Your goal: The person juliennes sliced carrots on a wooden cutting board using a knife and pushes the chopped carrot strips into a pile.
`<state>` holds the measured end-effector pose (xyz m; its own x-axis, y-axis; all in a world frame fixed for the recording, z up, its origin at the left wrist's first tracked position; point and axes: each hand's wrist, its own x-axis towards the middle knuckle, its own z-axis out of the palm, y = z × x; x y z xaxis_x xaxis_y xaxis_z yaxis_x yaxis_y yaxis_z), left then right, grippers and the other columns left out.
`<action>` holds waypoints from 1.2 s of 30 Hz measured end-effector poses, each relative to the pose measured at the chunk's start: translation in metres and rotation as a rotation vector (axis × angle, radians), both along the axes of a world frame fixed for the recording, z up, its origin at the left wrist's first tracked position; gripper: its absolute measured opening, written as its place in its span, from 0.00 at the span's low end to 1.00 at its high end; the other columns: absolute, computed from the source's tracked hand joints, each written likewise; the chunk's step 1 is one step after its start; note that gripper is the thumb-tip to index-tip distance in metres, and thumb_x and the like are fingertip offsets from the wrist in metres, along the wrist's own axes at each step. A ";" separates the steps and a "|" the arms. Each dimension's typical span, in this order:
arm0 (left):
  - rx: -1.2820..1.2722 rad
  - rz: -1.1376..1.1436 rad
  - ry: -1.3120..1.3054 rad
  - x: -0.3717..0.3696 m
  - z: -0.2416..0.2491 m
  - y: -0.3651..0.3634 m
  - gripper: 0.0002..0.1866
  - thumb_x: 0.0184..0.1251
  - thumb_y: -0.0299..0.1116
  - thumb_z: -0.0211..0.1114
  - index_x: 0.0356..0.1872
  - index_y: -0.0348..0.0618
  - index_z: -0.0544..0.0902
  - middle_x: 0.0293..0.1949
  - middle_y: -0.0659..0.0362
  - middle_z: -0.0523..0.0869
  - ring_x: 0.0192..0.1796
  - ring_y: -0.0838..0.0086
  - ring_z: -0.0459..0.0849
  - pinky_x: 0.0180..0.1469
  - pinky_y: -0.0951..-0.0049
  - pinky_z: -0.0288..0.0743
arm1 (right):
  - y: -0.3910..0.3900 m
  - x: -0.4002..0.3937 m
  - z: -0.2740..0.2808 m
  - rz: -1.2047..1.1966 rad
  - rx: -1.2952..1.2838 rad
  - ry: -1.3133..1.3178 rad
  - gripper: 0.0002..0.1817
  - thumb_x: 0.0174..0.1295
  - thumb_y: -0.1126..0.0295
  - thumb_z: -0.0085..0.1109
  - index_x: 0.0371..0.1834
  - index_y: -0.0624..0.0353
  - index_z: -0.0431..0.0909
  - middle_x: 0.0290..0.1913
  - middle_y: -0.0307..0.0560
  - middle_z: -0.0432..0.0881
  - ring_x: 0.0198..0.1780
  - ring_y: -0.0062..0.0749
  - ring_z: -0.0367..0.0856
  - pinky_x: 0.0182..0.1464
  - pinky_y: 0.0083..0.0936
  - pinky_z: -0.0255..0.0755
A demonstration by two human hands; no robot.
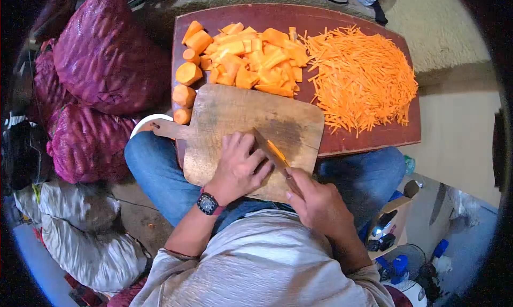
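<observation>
Lying thin, orange carrot slice

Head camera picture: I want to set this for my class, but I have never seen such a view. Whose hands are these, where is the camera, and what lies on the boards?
There is one picture, taken by a camera worn on a person's head, looking down at their own two bare hands and blue-jeaned knees. No machine is involved.

The left hand, with a black wristwatch, presses down on a thin orange carrot piece on the small worn wooden cutting board. The right hand grips a knife, its blade against that piece.

Behind lies a large dark red-brown board. On it are thick carrot chunks, a pile of flat carrot slabs, and a heap of fine carrot matchsticks.

To the left stand purple mesh sacks.
</observation>
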<state>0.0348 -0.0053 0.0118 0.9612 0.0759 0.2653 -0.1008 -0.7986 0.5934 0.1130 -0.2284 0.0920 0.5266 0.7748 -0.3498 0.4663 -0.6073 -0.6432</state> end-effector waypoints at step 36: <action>0.147 -0.037 -0.037 -0.019 -0.010 -0.006 0.16 0.61 0.30 0.65 0.48 0.36 0.90 0.51 0.52 0.83 0.54 0.53 0.78 0.62 0.49 0.70 | 0.010 -0.003 0.012 0.019 0.030 0.095 0.25 0.77 0.67 0.62 0.73 0.64 0.70 0.52 0.71 0.88 0.52 0.70 0.89 0.50 0.56 0.84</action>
<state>0.0157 -0.0117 0.0020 0.9519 -0.0013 0.3065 -0.1512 -0.8719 0.4658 0.1105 -0.2188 0.1042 0.4769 0.7954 -0.3740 0.4138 -0.5786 -0.7028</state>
